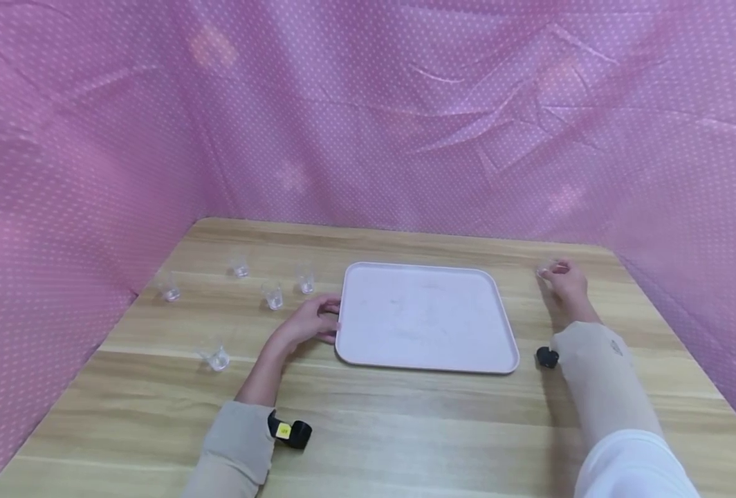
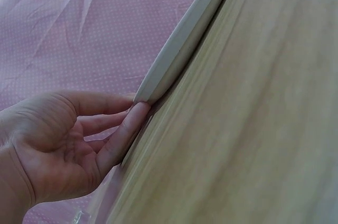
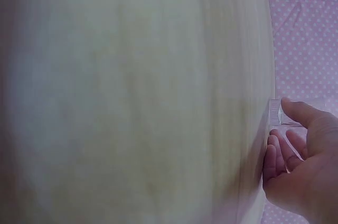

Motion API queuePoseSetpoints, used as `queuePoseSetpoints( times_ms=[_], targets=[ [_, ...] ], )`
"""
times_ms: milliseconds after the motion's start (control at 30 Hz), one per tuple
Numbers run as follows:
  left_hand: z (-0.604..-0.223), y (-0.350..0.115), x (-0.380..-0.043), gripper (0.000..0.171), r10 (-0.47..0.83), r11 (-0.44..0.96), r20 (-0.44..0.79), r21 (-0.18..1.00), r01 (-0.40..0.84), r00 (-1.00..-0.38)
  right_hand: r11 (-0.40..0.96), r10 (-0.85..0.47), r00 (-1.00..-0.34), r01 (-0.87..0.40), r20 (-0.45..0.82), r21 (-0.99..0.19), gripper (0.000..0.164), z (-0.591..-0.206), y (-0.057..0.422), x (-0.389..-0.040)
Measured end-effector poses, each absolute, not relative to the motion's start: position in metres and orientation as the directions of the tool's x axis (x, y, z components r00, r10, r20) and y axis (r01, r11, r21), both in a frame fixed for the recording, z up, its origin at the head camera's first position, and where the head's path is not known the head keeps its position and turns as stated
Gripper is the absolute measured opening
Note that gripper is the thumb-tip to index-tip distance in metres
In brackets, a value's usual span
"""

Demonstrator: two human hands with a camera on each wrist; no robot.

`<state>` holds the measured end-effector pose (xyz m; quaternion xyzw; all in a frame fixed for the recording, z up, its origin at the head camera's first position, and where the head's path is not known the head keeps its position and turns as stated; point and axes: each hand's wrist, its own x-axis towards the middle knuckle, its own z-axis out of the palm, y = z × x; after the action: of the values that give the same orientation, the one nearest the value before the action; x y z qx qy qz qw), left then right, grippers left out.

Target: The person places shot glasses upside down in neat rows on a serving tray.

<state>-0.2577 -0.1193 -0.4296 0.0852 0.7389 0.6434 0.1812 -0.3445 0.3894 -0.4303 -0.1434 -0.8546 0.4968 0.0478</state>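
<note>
A white rectangular tray (image 1: 427,318) lies flat on the wooden table. My left hand (image 1: 308,321) is at its left edge; in the left wrist view, thumb and index finger of the left hand (image 2: 68,145) pinch the tray's rim (image 2: 171,57). To the right of the tray, my right hand (image 1: 568,283) holds a small clear glass (image 1: 544,270) near the table's far right. The right wrist view shows this glass (image 3: 275,112) with its thick base at the tabletop, the thumb of the right hand (image 3: 301,166) against its side and the other fingers curled beside it.
Several small clear glasses stand left of the tray, among them one glass (image 1: 306,282) close to the left hand, one glass (image 1: 170,290) far left and one glass (image 1: 218,358) nearer the front. A pink dotted cloth (image 1: 405,138) hangs around the table (image 1: 405,429).
</note>
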Motion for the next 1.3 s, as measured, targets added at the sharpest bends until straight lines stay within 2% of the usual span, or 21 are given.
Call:
queuePoseSetpoints(
  times_ms=[200, 400, 667, 967, 1300],
  targets=[
    [-0.43, -0.119, -0.258, 0.057, 0.348, 0.162, -0.169, 0.98, -0.118, -0.922, 0.547, 0.301, -0.953, 0.206, -0.039, -0.811, 0.049, -0.431, 0.39, -0.345],
    [-0.43, -0.118, -0.26, 0.057, 0.346, 0.164, -0.172, 0.979, -0.121, -0.922, 0.59, 0.308, -0.951, 0.206, -0.018, -0.781, 0.047, -0.428, 0.392, -0.342],
    [-0.429, -0.117, -0.258, 0.058, 0.352, 0.168, -0.174, 0.978, -0.121, -0.92, 0.552, 0.305, -0.951, 0.217, -0.048, -0.805, 0.048, -0.421, 0.393, -0.334],
    [-0.425, -0.12, -0.258, 0.059, 0.332, 0.165, -0.189, 0.976, -0.14, -0.924, 0.632, 0.218, -0.976, 0.131, 0.013, -0.764, 0.048, -0.399, 0.373, -0.324],
    [-0.426, -0.118, -0.257, 0.06, 0.348, 0.152, -0.185, 0.978, -0.139, -0.919, 0.657, 0.099, -0.993, 0.019, 0.062, -0.754, 0.047, -0.385, 0.367, -0.298]
  ],
)
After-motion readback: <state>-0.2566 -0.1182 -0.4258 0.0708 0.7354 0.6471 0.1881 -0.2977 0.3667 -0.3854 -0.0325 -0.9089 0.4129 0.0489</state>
